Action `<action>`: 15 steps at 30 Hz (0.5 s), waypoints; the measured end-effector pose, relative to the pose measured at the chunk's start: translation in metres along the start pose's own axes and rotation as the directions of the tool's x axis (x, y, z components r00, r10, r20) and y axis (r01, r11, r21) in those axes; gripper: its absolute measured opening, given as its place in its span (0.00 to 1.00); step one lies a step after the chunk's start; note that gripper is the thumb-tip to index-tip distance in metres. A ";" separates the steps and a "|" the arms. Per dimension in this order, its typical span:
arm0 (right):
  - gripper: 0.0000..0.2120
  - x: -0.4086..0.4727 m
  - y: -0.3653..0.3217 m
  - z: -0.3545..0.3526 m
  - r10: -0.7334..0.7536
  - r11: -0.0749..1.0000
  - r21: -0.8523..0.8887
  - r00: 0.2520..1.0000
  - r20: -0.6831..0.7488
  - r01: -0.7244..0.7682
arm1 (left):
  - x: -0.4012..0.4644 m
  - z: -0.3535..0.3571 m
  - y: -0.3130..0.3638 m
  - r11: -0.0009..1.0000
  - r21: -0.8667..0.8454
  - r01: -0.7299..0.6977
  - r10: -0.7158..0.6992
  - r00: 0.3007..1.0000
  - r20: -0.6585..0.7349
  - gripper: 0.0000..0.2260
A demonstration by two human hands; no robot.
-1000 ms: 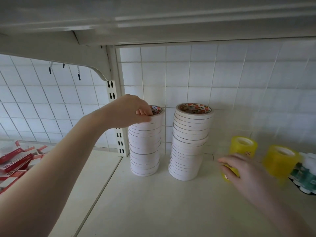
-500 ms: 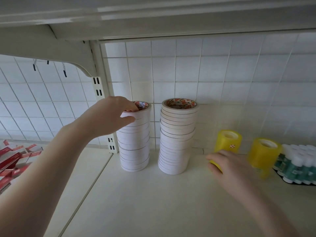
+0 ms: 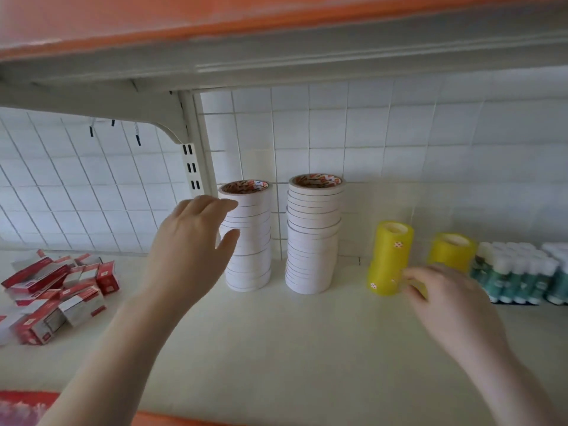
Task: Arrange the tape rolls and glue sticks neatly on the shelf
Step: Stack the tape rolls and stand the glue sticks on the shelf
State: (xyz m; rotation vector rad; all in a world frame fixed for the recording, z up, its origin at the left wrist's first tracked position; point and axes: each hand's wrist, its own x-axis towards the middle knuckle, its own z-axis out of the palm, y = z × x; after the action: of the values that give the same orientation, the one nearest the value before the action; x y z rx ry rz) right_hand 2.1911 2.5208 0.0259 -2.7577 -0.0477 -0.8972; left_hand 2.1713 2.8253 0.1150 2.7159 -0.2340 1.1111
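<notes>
Two tall stacks of white tape rolls stand against the tiled back wall: the left stack [image 3: 250, 238] and the right stack [image 3: 313, 235]. My left hand [image 3: 190, 244] is spread open against the left stack's left side, fingers near its top. Two stacks of yellow tape rolls stand further right: the first [image 3: 388, 256] leans slightly, the second [image 3: 451, 250] is behind my right hand [image 3: 442, 299]. That hand's fingertips touch the first yellow stack's lower right side. Packs of glue sticks [image 3: 519, 272] with white caps sit at the far right.
The cream shelf board [image 3: 276, 333] has bare room in front of the stacks. A loose heap of red and white small boxes [image 3: 58, 290] lies on the left shelf section. An upper shelf [image 3: 276, 50] hangs low overhead, held by a bracket [image 3: 172, 124].
My left hand let go of the top of the left white stack and dropped to its side, fingers spread. My right hand stays at the first yellow stack. The camera pulled back and down.
</notes>
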 end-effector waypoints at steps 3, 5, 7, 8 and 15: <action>0.08 -0.035 0.006 -0.012 0.055 0.996 -0.068 0.994 -0.094 -0.062 | -0.025 0.007 0.008 0.999 -0.051 0.011 -0.010 1.000 0.024 0.17; 0.09 -0.059 0.010 -0.023 0.116 0.982 -0.135 0.984 -0.134 -0.134 | -0.041 0.015 0.018 0.994 -0.107 0.006 0.000 0.998 0.062 0.18; 0.11 -0.081 0.015 -0.034 0.154 0.962 -0.196 0.972 -0.175 -0.188 | -0.057 0.025 0.033 0.988 -0.153 -0.005 0.024 0.992 0.120 0.19; 0.12 -0.091 0.018 -0.041 0.164 0.954 -0.220 0.969 -0.186 -0.204 | -0.064 0.031 0.042 0.986 -0.168 -0.013 0.040 0.987 0.158 0.19; 0.17 -0.141 0.088 -0.088 0.256 0.901 -0.294 0.938 -0.233 -0.319 | -0.092 0.064 0.146 0.937 -0.337 -0.094 0.225 0.900 0.374 0.23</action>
State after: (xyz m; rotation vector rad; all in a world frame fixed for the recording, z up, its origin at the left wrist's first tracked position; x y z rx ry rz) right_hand 2.0354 2.4207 -0.0066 -2.8433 0.5829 -1.1644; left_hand 2.1175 2.6749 0.0234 2.6365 -0.6509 0.4663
